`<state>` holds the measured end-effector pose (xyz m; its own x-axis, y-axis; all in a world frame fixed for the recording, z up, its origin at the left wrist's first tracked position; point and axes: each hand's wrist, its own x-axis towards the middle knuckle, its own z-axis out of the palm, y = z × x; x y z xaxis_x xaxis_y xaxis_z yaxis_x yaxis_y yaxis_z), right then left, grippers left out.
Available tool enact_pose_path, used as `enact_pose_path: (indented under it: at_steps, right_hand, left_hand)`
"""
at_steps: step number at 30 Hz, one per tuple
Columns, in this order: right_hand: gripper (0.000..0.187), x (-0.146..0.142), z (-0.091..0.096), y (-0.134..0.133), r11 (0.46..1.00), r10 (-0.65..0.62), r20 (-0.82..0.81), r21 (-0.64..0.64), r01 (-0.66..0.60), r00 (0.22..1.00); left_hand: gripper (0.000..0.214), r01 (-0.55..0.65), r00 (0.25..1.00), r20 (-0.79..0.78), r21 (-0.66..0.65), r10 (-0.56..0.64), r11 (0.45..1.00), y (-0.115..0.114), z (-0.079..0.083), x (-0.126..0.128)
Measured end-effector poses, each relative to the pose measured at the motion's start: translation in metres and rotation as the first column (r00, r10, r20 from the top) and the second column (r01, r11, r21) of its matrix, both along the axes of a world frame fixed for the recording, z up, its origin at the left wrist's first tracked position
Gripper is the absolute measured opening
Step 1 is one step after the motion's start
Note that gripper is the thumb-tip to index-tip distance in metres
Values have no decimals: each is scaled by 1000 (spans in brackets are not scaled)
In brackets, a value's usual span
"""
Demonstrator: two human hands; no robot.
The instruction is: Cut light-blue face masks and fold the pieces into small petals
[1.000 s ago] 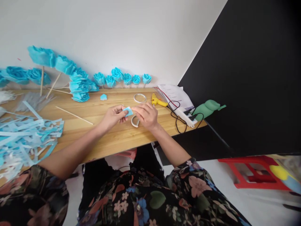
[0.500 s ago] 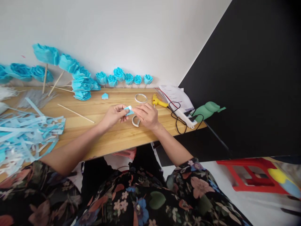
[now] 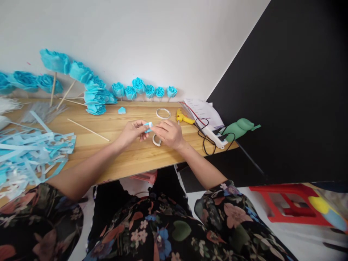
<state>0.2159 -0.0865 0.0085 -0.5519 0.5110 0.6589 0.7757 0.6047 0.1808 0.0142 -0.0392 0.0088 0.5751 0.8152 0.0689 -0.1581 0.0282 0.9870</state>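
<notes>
My left hand point(image 3: 132, 132) pinches a small light-blue paper piece point(image 3: 148, 128) with a white upper edge, thumb on top. Closed fingertips of my right hand point(image 3: 170, 134) meet at the right edge of that piece, hiding part of it. Just below the hands, a white ring-shaped roll point(image 3: 156, 140) lies partly covered by the right hand. Behind them rests another pale ring point(image 3: 163, 113) on the wooden table point(image 3: 122, 156). A small blue five-sided piece point(image 3: 121, 110) lies further back on the left.
Blue paper roses point(image 3: 138, 85) line the wall, some on wooden sticks. A loose stick point(image 3: 88, 129) and a heap of blue and white strips point(image 3: 32, 152) occupy the left. On the right are a yellow glue gun point(image 3: 185, 116), papers point(image 3: 199, 108) and a white power strip point(image 3: 216, 137) with black cables.
The blue paper piece has turned slightly in my fingers, and my right fingertips have shifted a little left along it. The view has moved very slightly.
</notes>
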Motion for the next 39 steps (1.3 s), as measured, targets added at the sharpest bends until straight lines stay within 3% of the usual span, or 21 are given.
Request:
enact_pose_path:
  at_steps: [3, 6, 8, 11, 14, 17, 19, 25, 30, 34, 39]
  right_hand:
    - [28, -2, 3, 0, 998, 3, -2, -61, -3, 1000]
    - [24, -4, 11, -1, 990, 82, -29, -115, -85, 996]
    - [22, -4, 17, -3, 977, 132, -124, -152, -150, 984]
    - [24, -3, 28, -3, 955, 50, -375, -253, -155, 926]
    - [28, -4, 38, 0, 856, -73, -499, -476, -202, 864]
    - [35, -7, 47, 1, 715, -103, -448, -654, -247, 888]
    - [39, -10, 51, 2, 677, -105, -399, -699, -229, 911]
    - [40, -11, 41, 13, 661, -80, -439, -696, -283, 895]
    - [45, -11, 20, 22, 678, -116, -601, -630, -380, 791]
    - [46, -10, 8, 29, 685, -144, -685, -590, -427, 714]
    - [45, -5, 1, 34, 643, -155, -726, -589, -489, 670]
  left_hand:
    - [33, 12, 1000, 6, -14, -12, 1000, 1, 0, 0]
    - [34, 9, 1000, 1, -24, -9, 1000, 4, -1, -1]
    - [34, -2, 1000, -21, -4, 2, 1000, 6, -2, -1]
    - [33, -14, 996, -88, 79, 21, 997, 8, -2, -2]
    - [31, -8, 987, -157, 149, 32, 989, 8, -2, -3]
    - [29, 22, 974, -223, 209, 26, 978, 5, -1, -3]
    - [27, 44, 966, -258, 243, 21, 969, 5, 0, -4]
    - [29, -18, 976, -208, 237, 68, 971, 10, 2, -6]
    - [39, -81, 995, -52, 150, 90, 985, 13, 3, -5]
    - [37, -75, 993, -81, 141, 87, 987, 14, -2, -3]
    - [31, -120, 989, -69, 149, 132, 981, 19, -9, -3]
